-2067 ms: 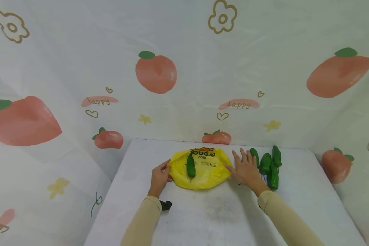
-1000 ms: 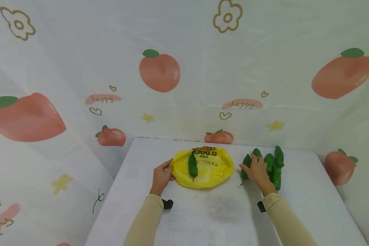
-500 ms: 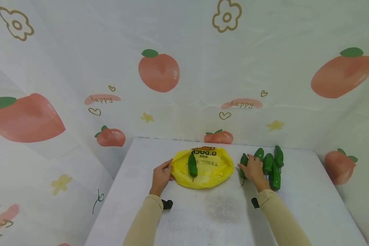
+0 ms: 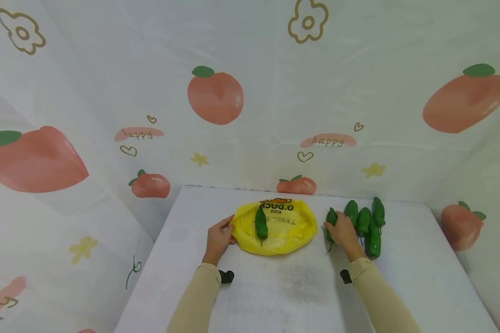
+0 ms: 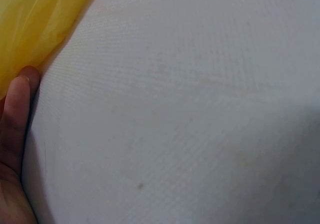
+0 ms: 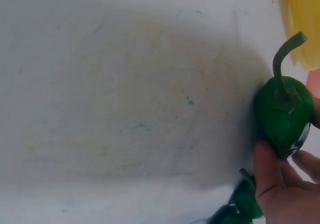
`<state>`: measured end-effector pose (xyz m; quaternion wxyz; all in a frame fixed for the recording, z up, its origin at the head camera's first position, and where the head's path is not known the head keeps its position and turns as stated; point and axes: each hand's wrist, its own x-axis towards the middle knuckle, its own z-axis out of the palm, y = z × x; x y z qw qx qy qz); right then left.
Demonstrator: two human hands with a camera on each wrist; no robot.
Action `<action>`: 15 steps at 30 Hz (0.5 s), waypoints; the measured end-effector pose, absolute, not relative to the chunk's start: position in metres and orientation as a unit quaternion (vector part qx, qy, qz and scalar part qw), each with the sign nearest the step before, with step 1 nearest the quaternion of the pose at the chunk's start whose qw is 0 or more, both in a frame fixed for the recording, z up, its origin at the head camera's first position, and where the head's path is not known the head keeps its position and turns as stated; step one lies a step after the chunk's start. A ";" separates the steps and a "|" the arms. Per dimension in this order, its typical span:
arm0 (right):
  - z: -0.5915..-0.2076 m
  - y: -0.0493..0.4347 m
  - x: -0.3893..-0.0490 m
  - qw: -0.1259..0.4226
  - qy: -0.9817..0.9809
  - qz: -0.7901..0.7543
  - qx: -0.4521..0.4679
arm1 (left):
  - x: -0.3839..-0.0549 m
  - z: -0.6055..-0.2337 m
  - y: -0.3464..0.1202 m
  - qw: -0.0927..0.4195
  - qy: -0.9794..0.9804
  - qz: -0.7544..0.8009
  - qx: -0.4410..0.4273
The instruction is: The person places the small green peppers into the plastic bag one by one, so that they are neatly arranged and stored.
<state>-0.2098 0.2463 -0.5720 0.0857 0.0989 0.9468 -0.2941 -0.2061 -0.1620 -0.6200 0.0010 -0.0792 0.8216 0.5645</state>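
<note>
Well, from far away I looked at the big white table [image 4: 275, 305] first. On it lay the yellow bag [image 4: 289, 238], thin and soft. I thought it could fold up or slide if the left hand [image 4: 217, 238] let go of its edge, since I saw nobody else holding it. One green pepper [image 4: 261, 225] was on the bag or just inside it; I couldn't tell which. A hard tug on the bag could have made it roll. To the right, four more peppers [image 4: 363, 222] sat bunched close to the right hand [image 4: 345, 233], and a bump from that hand could have pushed them about. The held pepper [image 6: 280, 121] was between the bag and the bunch. It looked smooth and shiny, so a weak pinch could have let it slip. The right fingers [image 6: 268, 166] were bent around it, only as wide apart as its sides. The left fingers [image 5: 15, 109] were pinched nearly together on the bag's left edge.
</note>
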 end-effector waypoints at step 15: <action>-0.553 0.254 -0.203 0.042 0.927 -0.362 0.086 | -0.206 -0.619 -0.162 0.010 0.820 0.566 -0.080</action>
